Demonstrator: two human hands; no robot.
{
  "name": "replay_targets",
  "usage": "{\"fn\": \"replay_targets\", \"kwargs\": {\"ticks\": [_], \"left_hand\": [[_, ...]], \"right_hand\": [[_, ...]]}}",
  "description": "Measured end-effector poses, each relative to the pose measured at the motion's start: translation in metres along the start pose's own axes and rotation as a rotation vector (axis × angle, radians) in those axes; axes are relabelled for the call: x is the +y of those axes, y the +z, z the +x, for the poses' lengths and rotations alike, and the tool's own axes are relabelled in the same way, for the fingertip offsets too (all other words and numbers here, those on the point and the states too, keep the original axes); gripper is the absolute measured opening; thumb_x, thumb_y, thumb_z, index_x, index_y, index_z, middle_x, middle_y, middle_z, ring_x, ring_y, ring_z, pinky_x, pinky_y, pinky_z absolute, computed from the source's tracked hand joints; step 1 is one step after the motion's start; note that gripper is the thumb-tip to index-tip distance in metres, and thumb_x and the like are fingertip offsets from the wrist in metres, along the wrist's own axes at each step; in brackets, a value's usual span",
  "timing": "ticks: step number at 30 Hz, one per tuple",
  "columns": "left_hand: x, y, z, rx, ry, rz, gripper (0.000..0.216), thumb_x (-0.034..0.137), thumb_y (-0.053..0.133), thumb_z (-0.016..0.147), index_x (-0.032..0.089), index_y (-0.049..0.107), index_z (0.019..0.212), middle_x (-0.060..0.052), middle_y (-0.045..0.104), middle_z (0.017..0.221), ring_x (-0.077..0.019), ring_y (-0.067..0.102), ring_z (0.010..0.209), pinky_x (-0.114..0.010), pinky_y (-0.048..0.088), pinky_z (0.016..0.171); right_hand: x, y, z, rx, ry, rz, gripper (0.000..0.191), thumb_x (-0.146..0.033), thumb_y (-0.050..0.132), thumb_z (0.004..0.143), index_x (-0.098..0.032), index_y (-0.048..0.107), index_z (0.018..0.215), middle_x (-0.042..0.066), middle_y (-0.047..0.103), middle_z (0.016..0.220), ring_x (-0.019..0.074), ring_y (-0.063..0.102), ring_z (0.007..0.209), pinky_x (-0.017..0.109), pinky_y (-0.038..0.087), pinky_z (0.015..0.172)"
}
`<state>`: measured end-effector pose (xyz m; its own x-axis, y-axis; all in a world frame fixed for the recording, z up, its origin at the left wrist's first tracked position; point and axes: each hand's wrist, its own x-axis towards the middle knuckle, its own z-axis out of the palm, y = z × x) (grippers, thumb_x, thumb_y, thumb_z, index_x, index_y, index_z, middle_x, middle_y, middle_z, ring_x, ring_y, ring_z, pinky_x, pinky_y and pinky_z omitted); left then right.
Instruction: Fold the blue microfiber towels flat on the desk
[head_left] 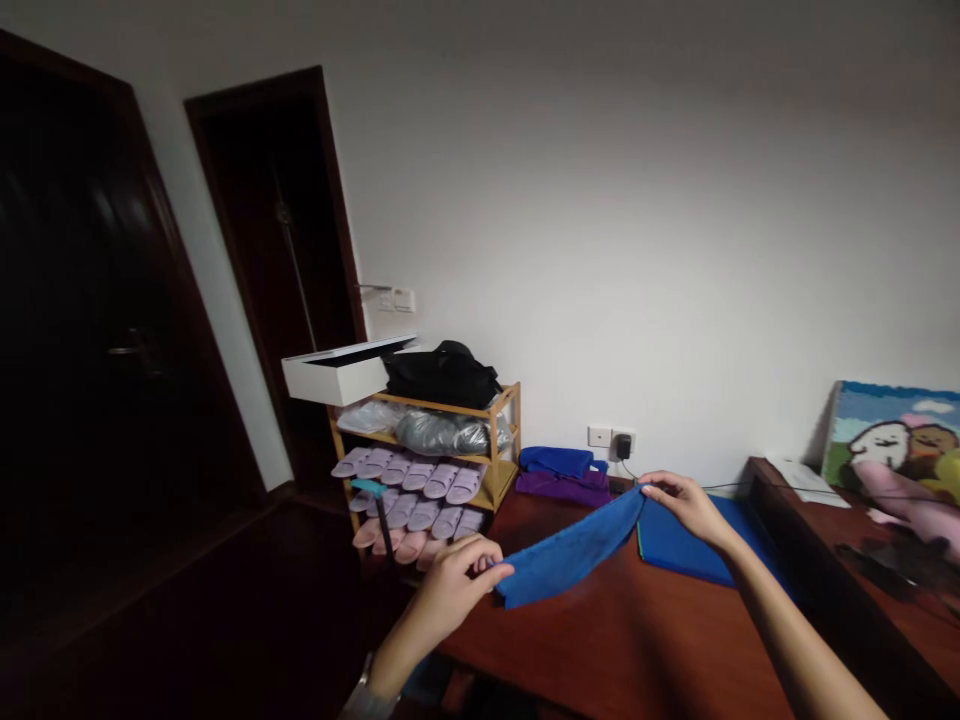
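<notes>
Wall (600,200) takes up most of my view, with the red-brown surface (570,650) below it. To the left stands a wooden rack (495,478) with rows of slippers (465,483), apart from what I am handling. On the right of the surface lies a flat blue piece (686,540) with a green edge; I cannot tell whether it is cloth or something stiffer.

My blue cloth (577,550) hangs in the air over the surface, a narrow strip sagging a little between its ends, its right end higher than its left. Near the wall, a folded blue bundle (555,461) rests on a purple one (566,488), so I judge that part finished.

My left hand (461,578) pinches the strip's left end between thumb and fingers, and my right hand (681,508) pinches the other. I take this piece to be about midway: it is up, narrowed and held at both ends, but not yet set down, and the flat piece looks untouched.
</notes>
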<state>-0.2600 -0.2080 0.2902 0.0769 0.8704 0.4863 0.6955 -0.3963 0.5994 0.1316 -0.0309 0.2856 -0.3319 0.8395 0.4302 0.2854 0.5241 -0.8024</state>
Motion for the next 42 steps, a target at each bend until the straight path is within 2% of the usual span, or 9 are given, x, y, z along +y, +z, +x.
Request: {"fn": "replay_targets", "kwargs": {"ticks": [4, 6, 9, 14, 22, 26, 29, 35, 42], "left_hand": [[0.048, 0.018, 0.000, -0.154, 0.076, -0.069, 0.027, 0.046, 0.064, 0.093, 0.024, 0.064, 0.078, 0.003, 0.065, 0.081, -0.0151, 0.060, 0.078, -0.024, 0.045, 0.075], [0.060, 0.034, 0.000, -0.173, 0.093, -0.126, 0.027, 0.046, 0.060, 0.096, 0.024, 0.061, 0.081, 0.002, 0.063, 0.082, -0.0147, 0.058, 0.078, -0.024, 0.045, 0.075], [0.066, 0.062, 0.001, -0.160, 0.094, -0.263, 0.029, 0.047, 0.053, 0.099, 0.024, 0.057, 0.082, 0.003, 0.059, 0.079, -0.0137, 0.054, 0.074, -0.024, 0.044, 0.071], [0.065, 0.098, 0.004, -0.197, 0.089, -0.483, 0.032, 0.047, 0.058, 0.096, 0.022, 0.054, 0.076, 0.003, 0.058, 0.075, -0.0128, 0.052, 0.070, -0.024, 0.043, 0.067], [0.053, 0.087, 0.012, -0.275, -0.031, -0.724, 0.041, 0.043, 0.091, 0.066, 0.019, 0.058, 0.071, 0.002, 0.064, 0.073, -0.0112, 0.055, 0.067, -0.022, 0.045, 0.063], [0.060, 0.080, 0.011, -0.444, -0.134, -0.651, 0.046, 0.042, 0.095, 0.058, 0.017, 0.074, 0.090, 0.001, 0.070, 0.075, -0.0134, 0.061, 0.070, -0.024, 0.048, 0.066], [0.065, 0.079, 0.014, -0.509, -0.150, -0.537, 0.039, 0.044, 0.093, 0.061, 0.017, 0.080, 0.085, -0.001, 0.074, 0.075, -0.0152, 0.064, 0.071, -0.025, 0.049, 0.067], [0.077, 0.089, 0.020, -0.427, -0.107, -0.492, 0.035, 0.051, 0.086, 0.070, 0.017, 0.078, 0.078, -0.003, 0.076, 0.075, -0.0157, 0.064, 0.070, -0.024, 0.047, 0.065], [0.103, 0.131, 0.004, -0.316, -0.062, -0.527, 0.036, 0.056, 0.082, 0.074, 0.020, 0.077, 0.073, -0.003, 0.076, 0.073, -0.0159, 0.065, 0.069, -0.024, 0.049, 0.067]], "right_hand": [[-0.010, -0.038, -0.028, 0.100, 0.095, 0.040, 0.057, -0.069, 0.069, 0.078, -0.020, 0.074, 0.106, 0.004, 0.074, 0.083, 0.0192, 0.066, 0.074, 0.031, 0.055, 0.067], [-0.014, -0.052, -0.039, 0.137, 0.113, 0.084, 0.060, -0.070, 0.070, 0.076, -0.018, 0.073, 0.106, 0.004, 0.073, 0.078, 0.0195, 0.066, 0.072, 0.032, 0.055, 0.066], [-0.019, -0.067, -0.056, 0.190, 0.110, 0.114, 0.058, -0.069, 0.074, 0.073, -0.019, 0.074, 0.102, 0.004, 0.073, 0.079, 0.0206, 0.068, 0.076, 0.035, 0.056, 0.075], [-0.025, -0.087, -0.083, 0.254, 0.152, 0.079, 0.060, -0.070, 0.076, 0.068, -0.018, 0.075, 0.098, 0.004, 0.073, 0.078, 0.0196, 0.066, 0.073, 0.033, 0.055, 0.072], [-0.034, -0.100, -0.133, 0.282, 0.221, 0.035, 0.055, -0.067, 0.080, 0.065, -0.020, 0.077, 0.093, 0.007, 0.076, 0.091, 0.0213, 0.068, 0.084, 0.031, 0.055, 0.077], [-0.037, -0.096, -0.148, 0.241, 0.297, 0.064, 0.060, -0.069, 0.076, 0.069, -0.018, 0.075, 0.100, 0.003, 0.069, 0.069, 0.0171, 0.062, 0.062, 0.029, 0.051, 0.057], [-0.037, -0.095, -0.155, 0.233, 0.331, 0.077, 0.064, -0.071, 0.073, 0.073, -0.016, 0.072, 0.105, 0.000, 0.063, 0.057, 0.0154, 0.057, 0.052, 0.029, 0.049, 0.053], [-0.027, -0.102, -0.160, 0.331, 0.275, 0.067, 0.064, -0.071, 0.074, 0.073, -0.016, 0.073, 0.106, 0.006, 0.072, 0.075, 0.0201, 0.068, 0.071, 0.032, 0.058, 0.071], [-0.003, -0.105, -0.124, 0.613, 0.205, 0.035, 0.062, -0.067, 0.077, 0.070, -0.019, 0.073, 0.109, 0.008, 0.076, 0.090, 0.0218, 0.072, 0.079, 0.034, 0.060, 0.077]]}}
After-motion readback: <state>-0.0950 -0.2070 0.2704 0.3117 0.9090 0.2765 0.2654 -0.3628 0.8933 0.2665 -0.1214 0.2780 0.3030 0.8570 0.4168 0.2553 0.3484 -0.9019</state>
